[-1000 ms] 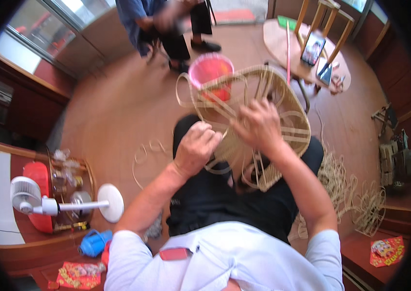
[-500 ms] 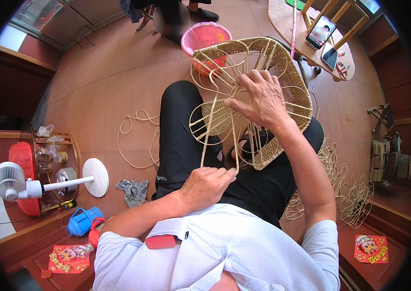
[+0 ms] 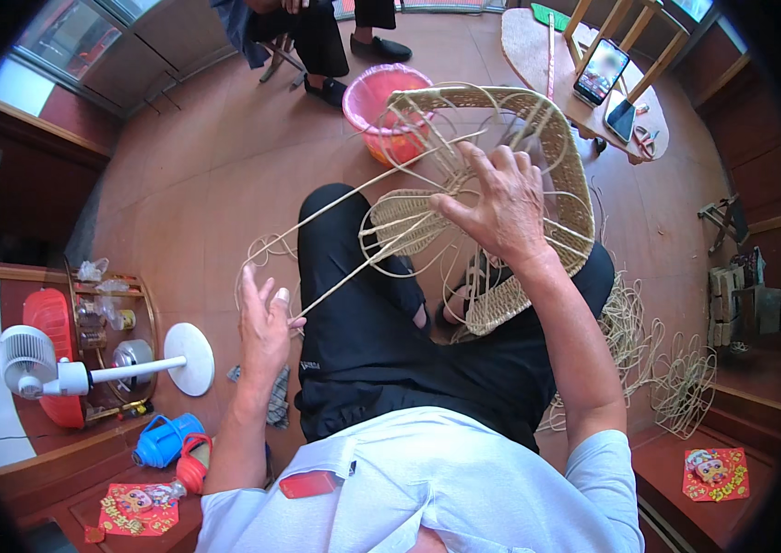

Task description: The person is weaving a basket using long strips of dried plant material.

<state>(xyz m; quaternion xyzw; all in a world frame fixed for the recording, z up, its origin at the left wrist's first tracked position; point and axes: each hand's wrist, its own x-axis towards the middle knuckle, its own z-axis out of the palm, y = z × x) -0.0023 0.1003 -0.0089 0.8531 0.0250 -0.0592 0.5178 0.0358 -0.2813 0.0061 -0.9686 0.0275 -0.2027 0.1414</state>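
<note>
A straw-coloured woven basket (image 3: 568, 147) with a deep braided rim leans across my knees. Cords radiate and loop over its opening, meeting near the middle. My right hand (image 3: 501, 205) rests over that middle, thumb and fingers bent onto the cords; the fingertips' contact is partly hidden. Out to the left, beside my left knee, my left hand (image 3: 266, 323) draws a cord (image 3: 340, 284) away from the basket. Two taut strands run from the basket to its fingers, one at the fingertips and one near the thumb.
A pink-lined bin (image 3: 381, 106) stands just beyond the basket, near a seated person's legs (image 3: 321, 46). Loose cord coils (image 3: 635, 323) lie at right. Phones (image 3: 603, 72) and pliers (image 3: 646, 140) rest on a board. A white fan (image 3: 31, 359) and blue jug (image 3: 167, 440) are at left.
My left hand has swung from my lap out to the left, pulling the cord strands with it. The basket has shifted slightly; my right hand stays on its middle.
</note>
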